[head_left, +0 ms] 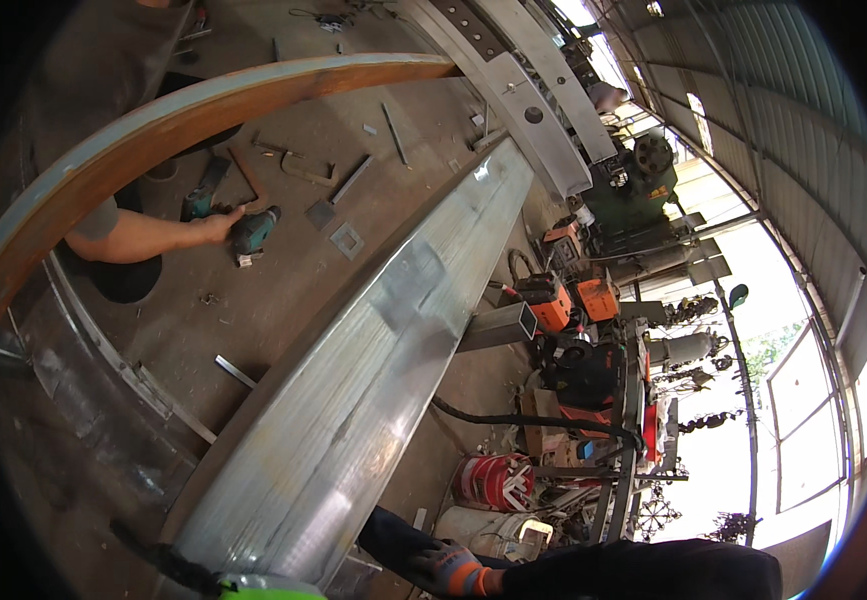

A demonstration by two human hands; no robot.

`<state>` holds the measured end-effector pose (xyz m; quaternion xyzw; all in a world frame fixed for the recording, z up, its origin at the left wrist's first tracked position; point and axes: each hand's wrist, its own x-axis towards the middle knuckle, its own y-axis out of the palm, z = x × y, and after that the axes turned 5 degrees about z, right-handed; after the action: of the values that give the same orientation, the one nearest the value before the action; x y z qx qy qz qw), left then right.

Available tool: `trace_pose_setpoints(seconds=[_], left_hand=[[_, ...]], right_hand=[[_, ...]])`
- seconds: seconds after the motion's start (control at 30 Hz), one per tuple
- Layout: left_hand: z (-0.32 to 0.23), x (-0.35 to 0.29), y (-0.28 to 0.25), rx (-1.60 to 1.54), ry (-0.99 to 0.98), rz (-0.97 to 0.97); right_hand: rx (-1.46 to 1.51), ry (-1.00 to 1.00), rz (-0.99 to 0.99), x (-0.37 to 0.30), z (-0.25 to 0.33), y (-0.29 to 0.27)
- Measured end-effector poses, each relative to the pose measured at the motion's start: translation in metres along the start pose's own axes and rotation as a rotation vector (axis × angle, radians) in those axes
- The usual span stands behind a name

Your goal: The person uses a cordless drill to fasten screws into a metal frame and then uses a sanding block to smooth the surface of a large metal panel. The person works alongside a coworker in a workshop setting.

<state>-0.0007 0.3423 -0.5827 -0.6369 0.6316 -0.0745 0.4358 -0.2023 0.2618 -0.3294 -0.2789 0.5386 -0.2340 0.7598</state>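
A long brushed-metal box beam (pixel 354 400) runs diagonally from the lower left to the upper middle. My right hand (pixel 459 570), in a grey glove with an orange cuff, lies low in the picture against my dark trouser leg (pixel 394 540). Its fingers look stretched out over the cloth, with nothing seen in them. My left hand does not show. At the beam's near end, a bright green object (pixel 264 588) is cut off by the lower edge, beside a dark, blurred strip (pixel 159 560). What they are, I cannot make out.
A co-worker's bare hand (pixel 222 226) holds a teal cordless drill (pixel 254 232) beneath a curved rusty beam (pixel 204 105). Clamps (pixel 309 172) and metal offcuts lie on the floor. To the right are orange machines (pixel 544 300), a red bucket (pixel 494 482) and a black hose (pixel 534 420).
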Motion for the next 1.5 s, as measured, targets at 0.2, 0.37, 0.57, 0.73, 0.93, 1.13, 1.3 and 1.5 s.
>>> trace_pose_setpoints(seconds=[0.2, 0.37, 0.57, 0.73, 0.93, 1.13, 1.3, 1.5], left_hand=[[-0.012, 0.013, 0.005, 0.031, 0.001, 0.005], [-0.019, 0.018, 0.008, 0.035, 0.002, -0.004], [-0.029, 0.024, 0.011, 0.02, 0.019, -0.017], [-0.045, 0.028, -0.007, -0.006, 0.055, -0.061], [-0.051, -0.009, -0.037, -0.118, 0.088, -0.135], [-0.048, -0.014, -0.048, -0.126, 0.101, -0.147], [-0.041, -0.013, -0.043, -0.093, 0.078, -0.108], [-0.031, -0.037, -0.022, -0.073, 0.084, -0.044]], right_hand=[[-0.096, -0.024, -0.066, -0.006, -0.014, 0.007], [-0.093, -0.012, -0.071, -0.004, -0.018, 0.014], [-0.026, 0.001, -0.025, -0.002, -0.008, 0.008], [-0.029, -0.051, -0.085, 0.009, 0.0, -0.001], [-0.055, -0.08, -0.006, 0.011, 0.005, 0.003], [-0.156, -0.183, -0.111, 0.012, -0.006, 0.04], [-0.21, -0.138, -0.042, 0.02, -0.02, 0.063], [-0.287, -0.004, 0.146, 0.017, -0.012, 0.054]])
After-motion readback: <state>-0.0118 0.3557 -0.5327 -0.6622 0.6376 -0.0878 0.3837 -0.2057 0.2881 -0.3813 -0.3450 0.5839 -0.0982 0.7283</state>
